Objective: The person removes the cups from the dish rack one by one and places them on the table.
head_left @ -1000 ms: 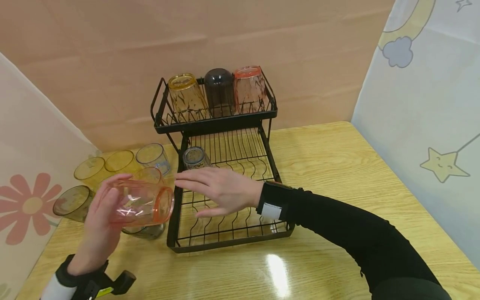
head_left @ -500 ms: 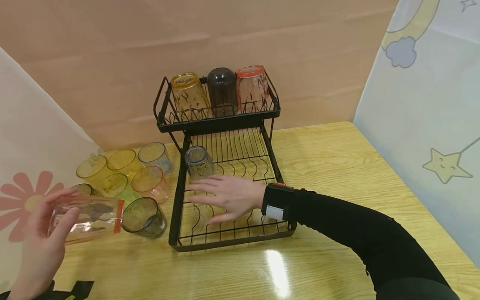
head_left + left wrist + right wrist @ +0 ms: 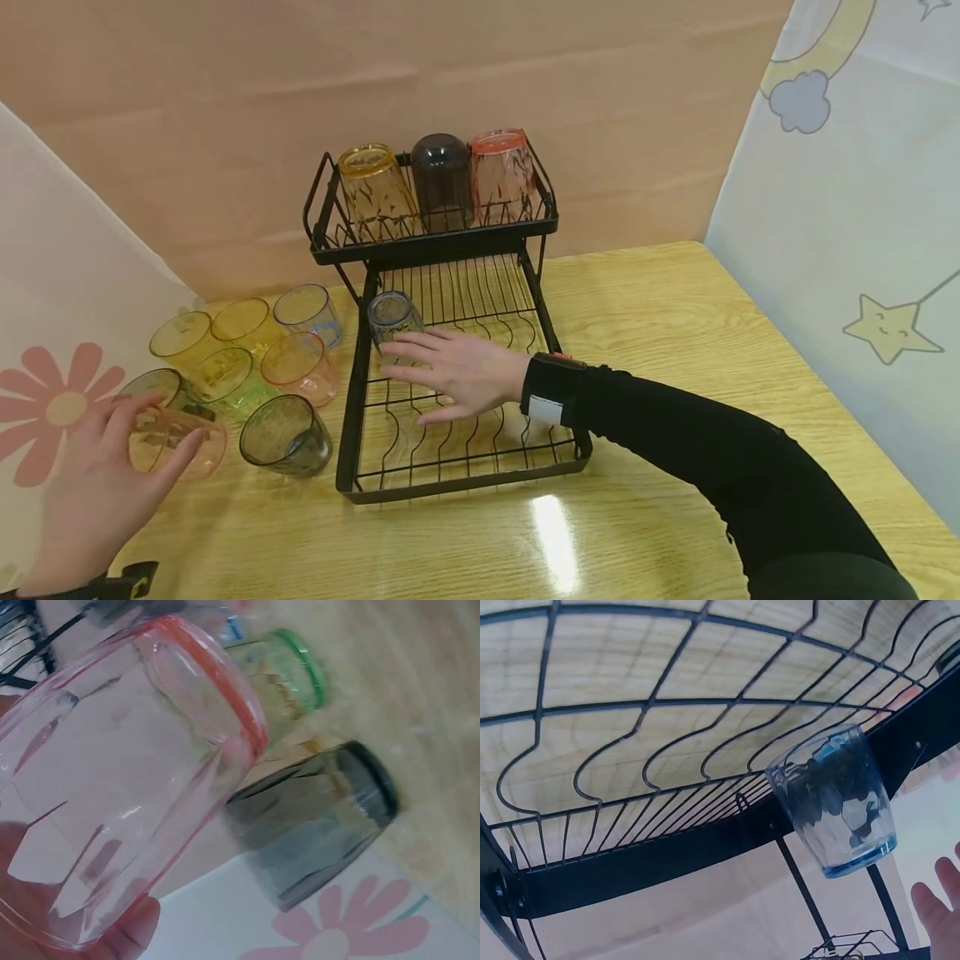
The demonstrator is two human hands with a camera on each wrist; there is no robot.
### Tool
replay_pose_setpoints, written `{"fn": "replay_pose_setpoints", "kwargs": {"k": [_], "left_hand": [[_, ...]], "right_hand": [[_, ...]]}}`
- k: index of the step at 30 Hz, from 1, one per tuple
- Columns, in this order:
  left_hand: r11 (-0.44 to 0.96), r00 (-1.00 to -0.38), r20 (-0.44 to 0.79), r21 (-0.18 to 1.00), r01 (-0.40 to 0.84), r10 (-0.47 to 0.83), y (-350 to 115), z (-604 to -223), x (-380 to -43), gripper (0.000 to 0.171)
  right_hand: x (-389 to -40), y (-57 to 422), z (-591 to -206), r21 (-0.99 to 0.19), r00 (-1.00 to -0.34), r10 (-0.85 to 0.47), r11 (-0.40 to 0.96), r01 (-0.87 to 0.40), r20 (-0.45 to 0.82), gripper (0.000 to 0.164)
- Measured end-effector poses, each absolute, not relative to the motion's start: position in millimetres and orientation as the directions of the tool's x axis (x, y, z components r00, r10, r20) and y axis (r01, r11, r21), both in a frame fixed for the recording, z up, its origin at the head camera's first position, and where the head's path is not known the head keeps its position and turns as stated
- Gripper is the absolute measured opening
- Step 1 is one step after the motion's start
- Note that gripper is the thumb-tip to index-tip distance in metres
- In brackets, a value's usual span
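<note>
My left hand (image 3: 101, 492) holds a clear pink glass (image 3: 112, 780) at the lower left, fingers and thumb round its sides. Whether this glass touches the table, I cannot tell. Close to it stand a smoky grey glass (image 3: 288, 446), a second grey one (image 3: 315, 817) and a green glass (image 3: 225, 383). Over the lower tier of the black dish rack (image 3: 465, 483), my right hand (image 3: 465, 375) is spread with nothing held. Just beyond its fingertips an upside-down blue glass (image 3: 840, 802) sits on the rack; contact between them is unclear.
On the rack's top tier stand upside-down yellow (image 3: 378, 200), dark (image 3: 442, 187) and pink (image 3: 502, 179) tumblers. Left of the rack are upright yellow (image 3: 243, 325), blue (image 3: 307, 315) and pink (image 3: 300, 367) glasses on the wooden table (image 3: 637, 317).
The pink glass in my left hand went leftward, away from the rack, and turned from lying sideways to a steeper tilt. My right hand shifted slightly right.
</note>
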State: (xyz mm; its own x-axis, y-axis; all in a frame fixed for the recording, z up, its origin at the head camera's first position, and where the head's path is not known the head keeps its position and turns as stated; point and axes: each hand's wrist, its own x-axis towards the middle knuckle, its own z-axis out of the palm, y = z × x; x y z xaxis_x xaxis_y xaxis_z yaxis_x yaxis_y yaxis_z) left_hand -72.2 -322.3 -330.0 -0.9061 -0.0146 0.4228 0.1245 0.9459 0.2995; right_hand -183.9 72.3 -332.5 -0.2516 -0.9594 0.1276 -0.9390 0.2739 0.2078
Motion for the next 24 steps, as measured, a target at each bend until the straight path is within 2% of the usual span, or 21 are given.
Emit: {"fn": "replay_pose_setpoints", "kwargs": {"k": [9, 16, 24], "left_hand": [[0.957, -0.967, 0.253, 0.271, 0.103, 0.032, -327, -354, -79, 0.066], [0.955, -0.963, 0.255, 0.249, 0.159, 0.094, -322, -363, -87, 0.059], [0.966, -0.96, 0.253, 0.194, 0.174, 0.122, -319, -371, -94, 0.063]], "right_hand": [[-198, 64, -325, 0.21, -0.355, -0.921, 0.383, -0.9, 0.159, 0.077], [-208, 59, -323, 0.187, -0.397, -0.899, 0.429, -0.884, 0.187, 0.078], [-212, 58, -321, 0.192, -0.451, -0.875, 0.48, -0.856, 0.178, 0.079]]}}
